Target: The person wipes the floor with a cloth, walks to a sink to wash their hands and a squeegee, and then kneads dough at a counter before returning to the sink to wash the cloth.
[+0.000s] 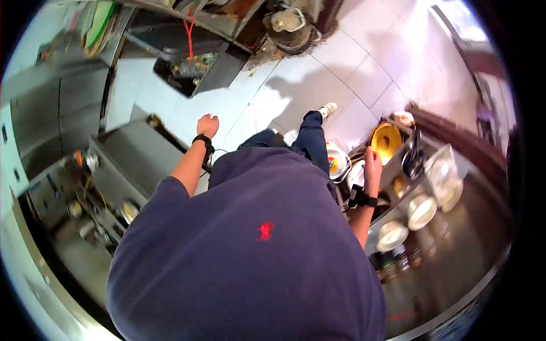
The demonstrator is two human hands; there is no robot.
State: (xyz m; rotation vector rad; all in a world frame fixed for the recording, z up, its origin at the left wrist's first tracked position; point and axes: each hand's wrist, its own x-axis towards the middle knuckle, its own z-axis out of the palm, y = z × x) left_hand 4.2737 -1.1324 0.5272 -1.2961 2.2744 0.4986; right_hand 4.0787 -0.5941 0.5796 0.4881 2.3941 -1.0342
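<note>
My left hand (208, 125) hangs out to the left over the tiled floor, its fingers curled in and nothing showing in them; a dark band circles the wrist. Close to it stands a grey metal counter (133, 150). On the other side, my right hand (372, 169) hangs with its fingers curled together, also with no object visible in it. It overlaps the edge of a yellow basin (386, 143) in this view. Beside that hand are a white bucket (338, 161) with something colourful inside and a dark pan-like item (414, 159).
White bowls (422, 212) and a clear plastic bag (445, 170) line the counter at right. Ahead, a black bin (219, 74) holding waste and a dirty pot (289, 34) stand on the tiled floor (352, 68). Utensils (94, 213) lie at the left.
</note>
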